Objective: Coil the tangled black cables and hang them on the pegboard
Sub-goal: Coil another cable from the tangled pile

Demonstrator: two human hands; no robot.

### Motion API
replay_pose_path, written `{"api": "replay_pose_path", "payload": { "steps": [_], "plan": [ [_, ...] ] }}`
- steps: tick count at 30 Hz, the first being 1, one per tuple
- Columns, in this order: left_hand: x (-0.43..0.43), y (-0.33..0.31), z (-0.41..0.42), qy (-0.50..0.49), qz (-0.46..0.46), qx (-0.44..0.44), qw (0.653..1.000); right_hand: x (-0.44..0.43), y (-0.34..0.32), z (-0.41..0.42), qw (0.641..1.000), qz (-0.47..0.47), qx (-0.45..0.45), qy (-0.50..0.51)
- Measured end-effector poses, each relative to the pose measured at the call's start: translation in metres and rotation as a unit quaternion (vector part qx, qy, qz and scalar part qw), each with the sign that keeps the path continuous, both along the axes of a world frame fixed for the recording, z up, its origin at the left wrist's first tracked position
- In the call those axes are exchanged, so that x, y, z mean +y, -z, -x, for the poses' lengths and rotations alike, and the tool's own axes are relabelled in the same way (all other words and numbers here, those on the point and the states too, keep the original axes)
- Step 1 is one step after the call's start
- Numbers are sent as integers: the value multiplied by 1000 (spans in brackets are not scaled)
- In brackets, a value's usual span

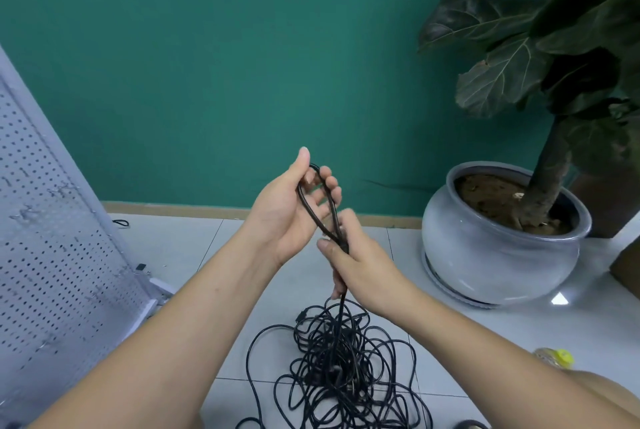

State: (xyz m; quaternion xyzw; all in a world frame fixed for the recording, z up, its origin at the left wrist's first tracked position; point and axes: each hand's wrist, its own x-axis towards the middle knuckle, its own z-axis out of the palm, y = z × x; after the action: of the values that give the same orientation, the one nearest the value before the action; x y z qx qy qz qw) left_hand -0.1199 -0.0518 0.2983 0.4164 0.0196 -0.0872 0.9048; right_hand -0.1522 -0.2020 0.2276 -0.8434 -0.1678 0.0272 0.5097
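Note:
A tangled pile of black cables (341, 363) lies on the tiled floor below my hands. One black cable (309, 207) rises from the pile and forms a narrow loop in the air. My left hand (294, 207) holds the top of that loop, palm up, thumb and fingers curled around it. My right hand (356, 262) grips both strands together just beneath the loop, where they meet. The white pegboard (52, 255) leans at the left edge, with small metal hooks on it.
A large grey ceramic pot (498, 255) with a broad-leaved plant (540, 58) stands at the right against the green wall. A yellow-capped bottle (557, 357) lies near my right forearm. A short black cable loop (120, 223) lies by the pegboard's foot.

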Motion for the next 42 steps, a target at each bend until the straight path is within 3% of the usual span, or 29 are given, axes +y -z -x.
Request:
{"api": "replay_pose_path", "payload": {
  "steps": [2,4,6,8,17,23,30,33,38,40,42],
  "plan": [
    [-2,0,-1,-23,-14,-23,999,0,2,-2,996,56,-61,35],
    [-6,0,1,-42,-100,-87,990,1,7,-5,984,110,-116,74],
    [-10,1,5,-58,-236,-159,957,1,7,-8,982,98,-133,95],
    [-11,3,4,-70,-298,-187,933,-1,4,-8,988,75,-106,89],
    [-18,13,0,-70,-329,-212,917,-4,-16,-9,989,-89,66,101],
    [-15,13,-4,-93,-319,-202,921,0,-29,-2,950,-194,239,-41],
    [-18,14,-3,-89,-333,-223,912,-1,-23,-7,988,-80,131,18],
    [-19,15,-5,-89,-334,-208,915,-5,-24,-12,990,-73,120,5],
    [-22,13,0,-77,-345,-210,911,-23,-37,-16,987,67,140,-34],
    [-24,11,2,-80,-348,-205,911,-24,-38,-17,988,38,148,-40],
    [-24,6,2,-87,-336,-193,918,-21,-35,-17,983,-86,157,-39]
  ]
}}
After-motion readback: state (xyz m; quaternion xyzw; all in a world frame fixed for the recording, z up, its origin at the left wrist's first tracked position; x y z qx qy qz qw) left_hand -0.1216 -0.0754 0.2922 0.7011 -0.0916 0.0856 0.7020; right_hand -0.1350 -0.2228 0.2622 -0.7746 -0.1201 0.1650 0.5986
